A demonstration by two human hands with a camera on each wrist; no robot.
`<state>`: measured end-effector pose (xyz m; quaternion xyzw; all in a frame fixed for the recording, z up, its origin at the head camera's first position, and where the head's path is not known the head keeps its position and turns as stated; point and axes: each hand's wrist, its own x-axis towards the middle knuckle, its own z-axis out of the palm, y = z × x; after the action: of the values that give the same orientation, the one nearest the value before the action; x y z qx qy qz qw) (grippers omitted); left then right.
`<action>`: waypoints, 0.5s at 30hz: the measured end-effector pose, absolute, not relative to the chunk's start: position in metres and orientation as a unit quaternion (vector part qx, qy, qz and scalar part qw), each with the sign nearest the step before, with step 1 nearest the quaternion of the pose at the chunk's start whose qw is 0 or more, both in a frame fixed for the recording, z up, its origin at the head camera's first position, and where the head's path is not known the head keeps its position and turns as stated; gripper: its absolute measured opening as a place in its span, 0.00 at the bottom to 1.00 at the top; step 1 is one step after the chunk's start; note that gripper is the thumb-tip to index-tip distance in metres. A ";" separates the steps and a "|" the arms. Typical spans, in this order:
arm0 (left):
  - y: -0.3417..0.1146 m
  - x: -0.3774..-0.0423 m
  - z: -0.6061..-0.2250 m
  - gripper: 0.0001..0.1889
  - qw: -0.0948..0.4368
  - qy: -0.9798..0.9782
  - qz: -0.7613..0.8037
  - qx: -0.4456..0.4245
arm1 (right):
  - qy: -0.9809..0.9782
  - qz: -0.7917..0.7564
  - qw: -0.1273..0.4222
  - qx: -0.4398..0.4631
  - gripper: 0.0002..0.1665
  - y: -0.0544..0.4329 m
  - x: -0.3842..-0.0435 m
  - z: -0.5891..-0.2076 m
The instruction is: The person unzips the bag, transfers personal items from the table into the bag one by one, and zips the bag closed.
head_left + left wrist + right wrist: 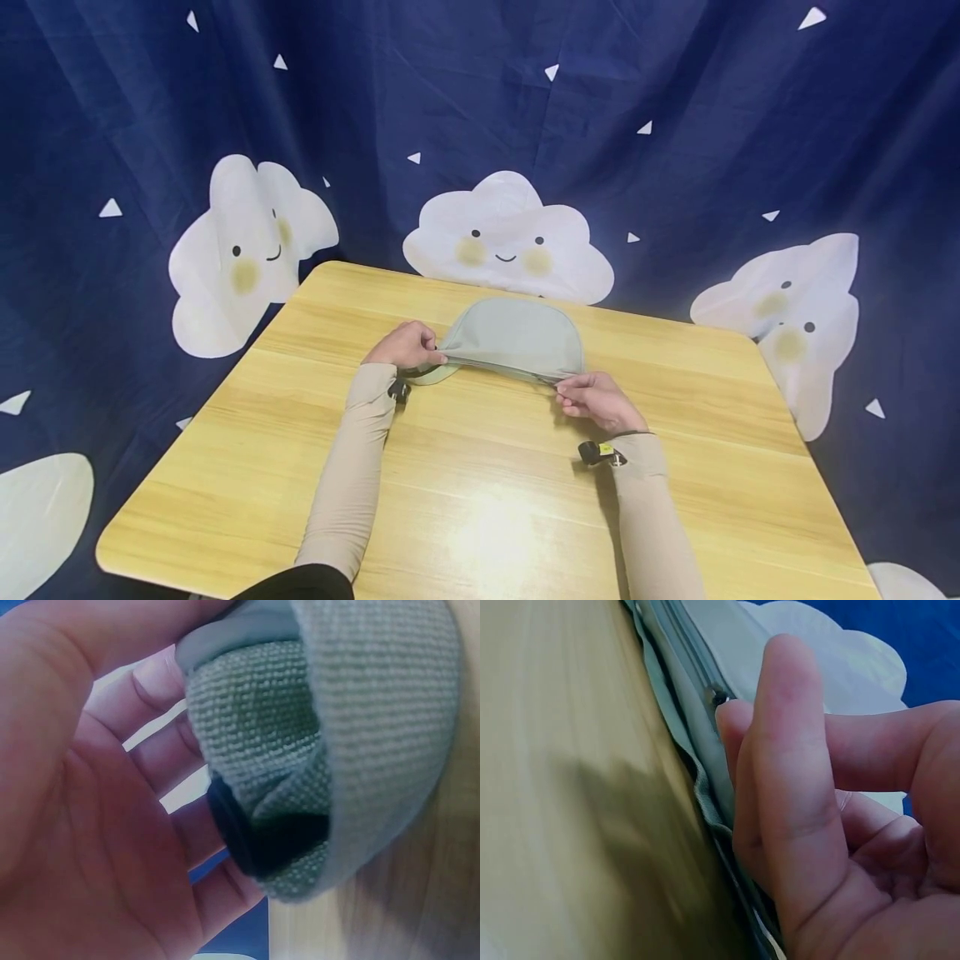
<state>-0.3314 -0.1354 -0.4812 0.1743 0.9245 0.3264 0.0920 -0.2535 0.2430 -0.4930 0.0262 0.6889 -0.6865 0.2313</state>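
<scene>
A pale grey-green zippered pouch (517,332) with a rounded top lies toward the far side of the table. My left hand (405,345) pinches its left corner between thumb and finger. Beside that hand, in the left wrist view, a woven strap (386,720) loops round, with a black plastic piece (244,832) on it. At the pouch's right end, my right hand (600,402) pinches the end of the zipper. The right wrist view shows the zipper (681,637) running up to a dark slider (718,696) right at the fingertips, which partly hide it.
The wooden table (480,467) has rounded corners and a bright reflection near its front. Behind it hangs a dark blue curtain (480,100) printed with white clouds and triangles. Each wrist carries a small black camera, such as the right wrist camera (592,452).
</scene>
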 end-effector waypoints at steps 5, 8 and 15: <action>-0.135 -0.331 -0.481 0.22 0.090 0.925 0.325 0.176 | 0.690 -0.686 0.230 0.024 0.24 0.247 -0.253 -0.493; -0.134 -0.331 -0.482 0.22 0.089 0.925 0.324 0.176 | 0.691 -0.684 0.232 0.021 0.24 0.248 -0.252 -0.492; -0.135 -0.331 -0.481 0.23 0.088 0.926 0.321 0.179 | 0.699 -0.677 0.229 0.022 0.23 0.251 -0.252 -0.492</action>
<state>-0.3308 -0.1351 -0.4815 0.1793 0.9257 0.3211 0.0880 -0.2524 0.2514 -0.4921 0.0218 0.6992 -0.6768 0.2293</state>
